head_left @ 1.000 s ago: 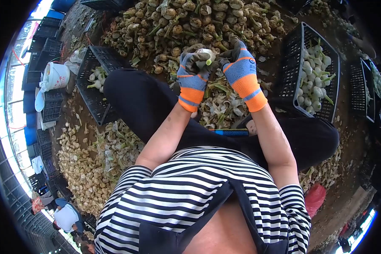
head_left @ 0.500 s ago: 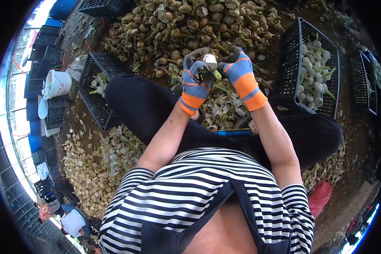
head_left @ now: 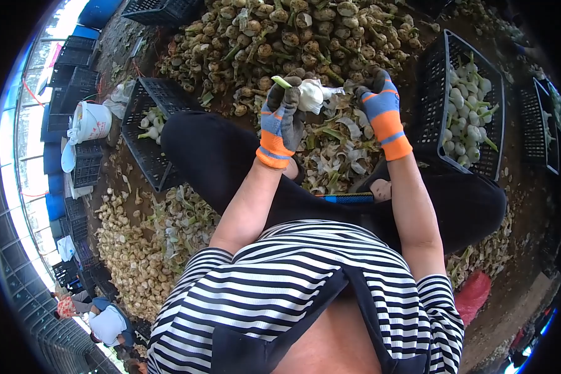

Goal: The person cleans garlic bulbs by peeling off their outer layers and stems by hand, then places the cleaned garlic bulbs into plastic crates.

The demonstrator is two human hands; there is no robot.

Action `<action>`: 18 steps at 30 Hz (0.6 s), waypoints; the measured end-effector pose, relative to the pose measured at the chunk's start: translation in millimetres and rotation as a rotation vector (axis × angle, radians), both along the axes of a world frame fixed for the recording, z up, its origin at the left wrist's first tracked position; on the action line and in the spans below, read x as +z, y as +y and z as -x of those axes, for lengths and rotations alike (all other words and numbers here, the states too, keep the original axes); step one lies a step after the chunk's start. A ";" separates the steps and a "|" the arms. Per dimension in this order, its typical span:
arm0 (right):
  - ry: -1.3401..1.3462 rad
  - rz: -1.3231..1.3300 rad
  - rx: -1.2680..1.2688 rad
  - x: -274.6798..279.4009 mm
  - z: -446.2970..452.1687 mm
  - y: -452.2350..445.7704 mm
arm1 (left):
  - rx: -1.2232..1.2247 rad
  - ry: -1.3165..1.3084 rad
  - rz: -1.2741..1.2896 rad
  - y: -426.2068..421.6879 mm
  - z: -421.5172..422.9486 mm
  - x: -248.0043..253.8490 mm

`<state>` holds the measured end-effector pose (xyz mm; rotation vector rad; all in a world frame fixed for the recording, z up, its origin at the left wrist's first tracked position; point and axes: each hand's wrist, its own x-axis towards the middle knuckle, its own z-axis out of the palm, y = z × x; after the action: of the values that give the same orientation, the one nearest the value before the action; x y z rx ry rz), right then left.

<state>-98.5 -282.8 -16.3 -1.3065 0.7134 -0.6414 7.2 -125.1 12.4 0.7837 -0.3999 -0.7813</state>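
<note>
On a husk-strewn dirt floor (head_left: pixel 525 249), a garlic bulb (head_left: pixel 310 98) — papery skin (head_left: pixel 334 91) trailing loose — is clasped in the gloved left hand (head_left: pixel 280 118); the right hand (head_left: pixel 383 109), half-curled, hovers apart, its grip unclear.

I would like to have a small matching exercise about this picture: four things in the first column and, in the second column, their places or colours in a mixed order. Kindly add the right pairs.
Things
1. garlic bulb
2. bucket
3. red bundle
4. large heap of bulbs

Places or colours
A. at lower right, beside the striped sleeve
B. brownish, at the top of the picture, beyond the hands
C. held in the left hand
D. white with reddish marks, at the left side

Right pairs: 1-C, 2-D, 3-A, 4-B
</note>
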 end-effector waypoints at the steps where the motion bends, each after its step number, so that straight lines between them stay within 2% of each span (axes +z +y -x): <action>1: -0.102 -0.154 0.047 1.0 -0.6 -2.5 | 0.034 0.020 0.000 -1.8 0.3 0.8; 2: -0.027 -0.186 0.086 30.4 -1.3 10.0 | 0.065 0.043 -0.001 -3.8 3.2 1.5; 3: -0.078 -0.198 0.118 30.3 -3.2 19.3 | 0.093 0.068 -0.002 -5.3 5.8 1.9; 5: -0.181 -0.207 0.182 31.1 -7.5 29.8 | 0.082 -0.065 -0.047 -6.6 5.9 -4.2; 7: -0.152 -0.393 0.175 26.5 -8.9 29.8 | 0.063 -0.093 -0.066 -5.8 5.4 -7.3; 9: -0.248 -0.367 0.079 5.3 -11.7 26.7 | 0.031 -0.020 -0.063 -3.5 2.8 -7.5; 10: -0.188 -0.310 0.049 -2.5 -13.1 22.4 | 0.008 -0.056 -0.092 -1.2 -0.7 -14.4; 12: -0.064 -0.198 -0.008 -21.6 -11.8 9.8 | -0.005 0.065 -0.048 -0.8 -6.4 -16.7; 15: 0.553 0.377 0.225 -116.6 -4.5 -24.8 | 0.033 0.407 0.122 -3.3 -19.8 -19.4; 17: 1.187 0.559 0.479 -128.6 -7.8 -32.7 | 0.002 0.503 0.208 1.1 -35.7 -9.9; 18: 1.073 0.563 0.391 -144.9 -12.0 -41.1 | 0.072 0.623 0.242 7.3 -49.2 -8.9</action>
<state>-86.5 -323.9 -161.2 -2.2714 1.1181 0.2768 56.4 -117.8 3.5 0.2984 0.0939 -0.8460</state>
